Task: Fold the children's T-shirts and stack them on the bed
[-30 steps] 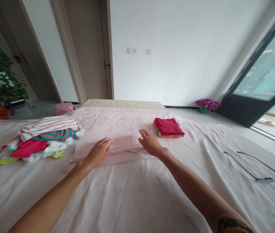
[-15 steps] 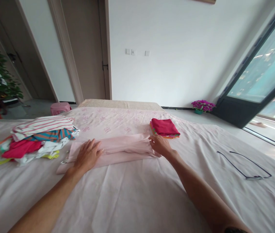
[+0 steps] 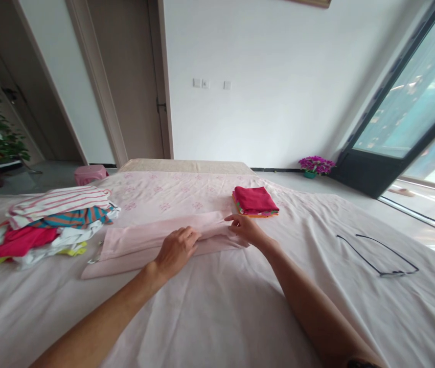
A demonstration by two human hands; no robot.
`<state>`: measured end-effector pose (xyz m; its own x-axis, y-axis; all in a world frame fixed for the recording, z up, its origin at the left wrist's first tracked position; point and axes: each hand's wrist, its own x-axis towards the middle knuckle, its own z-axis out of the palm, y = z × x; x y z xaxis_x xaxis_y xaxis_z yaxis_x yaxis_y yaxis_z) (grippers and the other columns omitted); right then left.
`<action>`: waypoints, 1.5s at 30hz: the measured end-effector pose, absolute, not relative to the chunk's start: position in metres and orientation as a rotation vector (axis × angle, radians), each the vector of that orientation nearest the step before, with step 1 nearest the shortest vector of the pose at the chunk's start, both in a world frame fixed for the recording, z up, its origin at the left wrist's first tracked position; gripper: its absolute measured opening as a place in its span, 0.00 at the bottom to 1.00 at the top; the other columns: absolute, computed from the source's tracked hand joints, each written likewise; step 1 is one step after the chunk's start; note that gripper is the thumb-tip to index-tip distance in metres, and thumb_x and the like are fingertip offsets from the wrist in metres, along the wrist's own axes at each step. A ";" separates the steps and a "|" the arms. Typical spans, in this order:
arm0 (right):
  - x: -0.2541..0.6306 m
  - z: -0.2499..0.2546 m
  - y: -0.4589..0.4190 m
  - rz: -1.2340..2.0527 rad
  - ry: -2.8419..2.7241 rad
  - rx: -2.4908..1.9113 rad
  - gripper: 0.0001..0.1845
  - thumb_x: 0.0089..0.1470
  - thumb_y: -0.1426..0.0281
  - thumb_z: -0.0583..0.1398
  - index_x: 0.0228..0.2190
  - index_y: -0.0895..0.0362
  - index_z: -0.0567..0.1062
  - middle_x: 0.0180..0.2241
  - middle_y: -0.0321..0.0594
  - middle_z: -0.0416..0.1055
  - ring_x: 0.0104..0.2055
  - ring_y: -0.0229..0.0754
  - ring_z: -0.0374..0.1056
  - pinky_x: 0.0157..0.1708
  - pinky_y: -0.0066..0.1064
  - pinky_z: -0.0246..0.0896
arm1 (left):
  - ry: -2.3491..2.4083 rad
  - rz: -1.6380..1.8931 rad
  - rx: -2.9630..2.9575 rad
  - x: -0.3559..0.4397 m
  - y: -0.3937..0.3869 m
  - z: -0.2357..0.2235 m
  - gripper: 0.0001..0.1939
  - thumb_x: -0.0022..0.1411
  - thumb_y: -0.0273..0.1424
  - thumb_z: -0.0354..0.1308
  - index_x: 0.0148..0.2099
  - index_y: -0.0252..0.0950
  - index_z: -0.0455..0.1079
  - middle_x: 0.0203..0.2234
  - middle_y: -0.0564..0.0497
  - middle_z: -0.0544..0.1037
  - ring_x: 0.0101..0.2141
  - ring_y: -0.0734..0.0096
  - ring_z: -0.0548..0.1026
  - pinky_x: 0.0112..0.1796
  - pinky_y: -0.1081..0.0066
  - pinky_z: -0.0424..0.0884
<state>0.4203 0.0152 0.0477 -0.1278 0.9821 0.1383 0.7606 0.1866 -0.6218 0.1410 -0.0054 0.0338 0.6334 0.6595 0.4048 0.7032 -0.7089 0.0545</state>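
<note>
Pink cloth [image 3: 136,238] — left hand [image 3: 177,249] now midway, grip unclear

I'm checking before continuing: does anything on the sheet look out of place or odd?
The glasses lie unfolded on the sheet to the right of the right hand, an odd item among cloth things. The clothes pile is jumbled, unlike the folded stack. Nothing looks spilled or damaged.

Eyeglasses [image 3: 397,274] (lying unfolded), pink stool [image 3: 90,175], purple flowers [image 3: 317,163], green pot [image 3: 310,175]
</note>
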 end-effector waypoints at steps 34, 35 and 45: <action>0.412 0.037 0.009 -0.087 -2.274 -1.325 0.16 0.44 0.85 0.55 0.29 0.55 0.76 0.33 0.40 0.69 0.39 0.42 0.64 0.40 0.31 0.57 | -1.525 -0.900 -2.604 0.161 0.021 0.010 0.15 0.59 0.20 0.53 0.44 0.42 0.71 0.42 0.50 0.77 0.42 0.65 0.76 0.40 0.68 0.70; 0.414 0.038 0.008 -0.117 -2.298 -1.315 0.16 0.44 0.85 0.54 0.28 0.56 0.76 0.32 0.40 0.69 0.39 0.42 0.63 0.39 0.31 0.56 | -1.509 -0.845 -2.604 0.161 0.019 0.012 0.14 0.58 0.20 0.53 0.43 0.42 0.71 0.41 0.50 0.77 0.42 0.65 0.75 0.40 0.68 0.70; 0.426 0.050 0.006 -0.044 -2.250 -1.655 0.17 0.45 0.85 0.53 0.25 0.55 0.78 0.31 0.40 0.74 0.37 0.42 0.68 0.37 0.29 0.57 | -1.359 -0.841 -2.716 0.157 0.007 0.026 0.09 0.66 0.36 0.53 0.38 0.41 0.73 0.34 0.50 0.77 0.38 0.65 0.75 0.38 0.67 0.68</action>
